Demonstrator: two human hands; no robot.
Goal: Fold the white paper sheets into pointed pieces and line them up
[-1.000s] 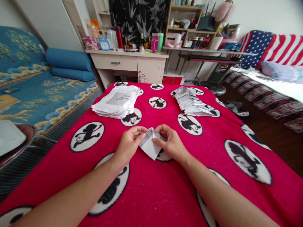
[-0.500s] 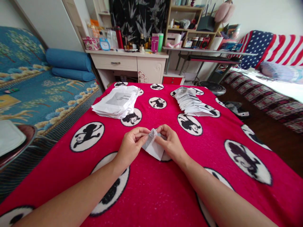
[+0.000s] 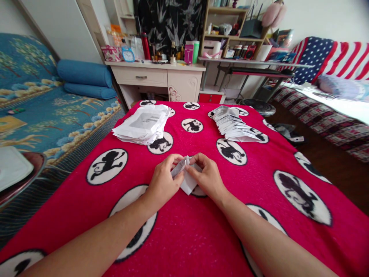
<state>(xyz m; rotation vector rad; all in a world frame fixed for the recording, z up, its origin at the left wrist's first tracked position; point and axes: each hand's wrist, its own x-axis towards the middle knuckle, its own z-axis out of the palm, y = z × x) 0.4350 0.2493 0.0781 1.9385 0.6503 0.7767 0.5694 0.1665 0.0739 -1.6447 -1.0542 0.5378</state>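
Between my two hands is a small folded piece of printed paper [image 3: 188,184], held just above the red cloth [image 3: 184,227]. My left hand [image 3: 165,177] pinches its left side, thumb in front and fingers behind. The paper's upper right is gripped by my right hand [image 3: 208,175], with the thumb pressed near the top fold. Some of the paper is hidden behind my fingers. Farther off to the left lies a stack of printed sheets [image 3: 141,125]. A fanned row of folded papers [image 3: 233,125] lies on the cloth to the right.
A blue patterned sofa [image 3: 52,111] stands at the left, with a round tray [image 3: 36,161] nearer me. Behind the table are a white dresser [image 3: 150,77] and a desk with shelves [image 3: 230,36]. A bed [image 3: 325,115] is at the right.
My left hand has turned, and its thumb has moved lower along the paper. The paper's left side now folds upward. My right hand stays nearly in place.
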